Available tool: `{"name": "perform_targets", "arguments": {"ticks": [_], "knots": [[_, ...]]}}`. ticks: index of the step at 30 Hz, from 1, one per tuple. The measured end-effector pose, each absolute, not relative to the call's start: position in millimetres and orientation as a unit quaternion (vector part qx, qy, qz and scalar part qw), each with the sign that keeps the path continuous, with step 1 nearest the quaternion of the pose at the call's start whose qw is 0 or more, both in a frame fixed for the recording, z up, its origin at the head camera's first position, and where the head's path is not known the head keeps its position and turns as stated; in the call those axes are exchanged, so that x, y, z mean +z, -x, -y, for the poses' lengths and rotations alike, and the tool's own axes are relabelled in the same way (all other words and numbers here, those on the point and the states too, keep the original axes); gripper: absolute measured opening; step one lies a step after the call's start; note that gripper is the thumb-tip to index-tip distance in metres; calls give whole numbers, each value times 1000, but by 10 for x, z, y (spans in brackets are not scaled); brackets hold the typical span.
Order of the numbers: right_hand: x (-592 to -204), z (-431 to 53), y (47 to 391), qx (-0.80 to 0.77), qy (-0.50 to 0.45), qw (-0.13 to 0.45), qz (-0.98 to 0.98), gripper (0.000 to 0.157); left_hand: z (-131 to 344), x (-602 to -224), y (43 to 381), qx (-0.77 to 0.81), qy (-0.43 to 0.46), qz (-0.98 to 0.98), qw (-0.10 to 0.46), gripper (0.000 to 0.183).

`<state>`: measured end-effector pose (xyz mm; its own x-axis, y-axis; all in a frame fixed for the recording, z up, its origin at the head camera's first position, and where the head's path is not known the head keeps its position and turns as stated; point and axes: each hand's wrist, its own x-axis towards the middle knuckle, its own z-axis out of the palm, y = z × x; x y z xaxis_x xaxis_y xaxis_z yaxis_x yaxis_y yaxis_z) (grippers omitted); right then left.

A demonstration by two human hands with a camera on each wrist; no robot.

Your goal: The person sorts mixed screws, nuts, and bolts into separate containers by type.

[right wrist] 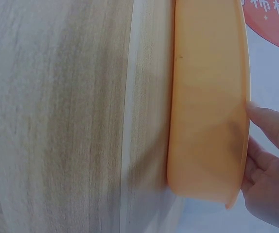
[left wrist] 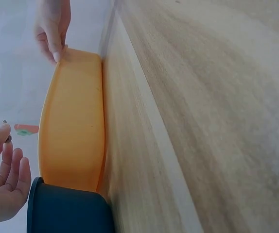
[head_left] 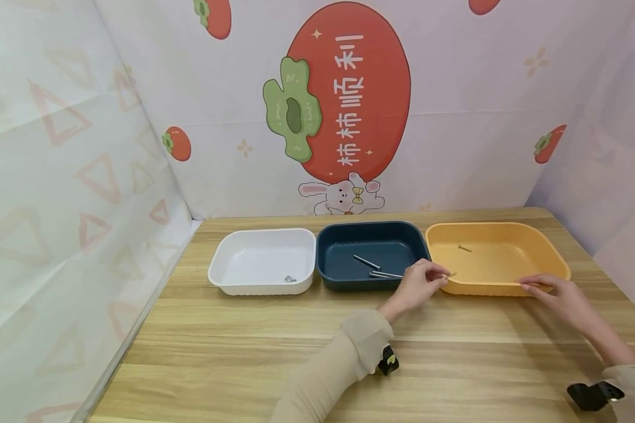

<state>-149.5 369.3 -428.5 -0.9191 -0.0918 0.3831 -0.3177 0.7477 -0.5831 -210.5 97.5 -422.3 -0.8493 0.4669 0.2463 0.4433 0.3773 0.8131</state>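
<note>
Between thumb and fingertips, my left hand pinches a small brass-coloured screw; it is held above the near left corner of the yellow tray. The left wrist view shows the screw's dark end poking out by the thumb. My right hand grips the tray's front rim near its right end, and the right wrist view has its thumb on that rim. Inside the yellow tray lies another small screw. Several long silver screws lie in the dark blue tray, partly hidden by my left hand.
A white tray with a few small shiny metal pieces stands left of the blue one. All three trays sit side by side along the back of the wooden table. A printed cloth hangs behind.
</note>
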Motion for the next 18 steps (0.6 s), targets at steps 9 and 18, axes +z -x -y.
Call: {"name": "perform_targets", "arguments": {"ticks": [9,18], "knots": [[-4279,-3691,1491,338,-115,174,918,8,-1117,-4251,2113,474,-269,-838,-6,11],[-4291,-3670,1484,342,-121,179,915,8,-1171,-4255,2122,456,-276,-846,-15,10]]}}
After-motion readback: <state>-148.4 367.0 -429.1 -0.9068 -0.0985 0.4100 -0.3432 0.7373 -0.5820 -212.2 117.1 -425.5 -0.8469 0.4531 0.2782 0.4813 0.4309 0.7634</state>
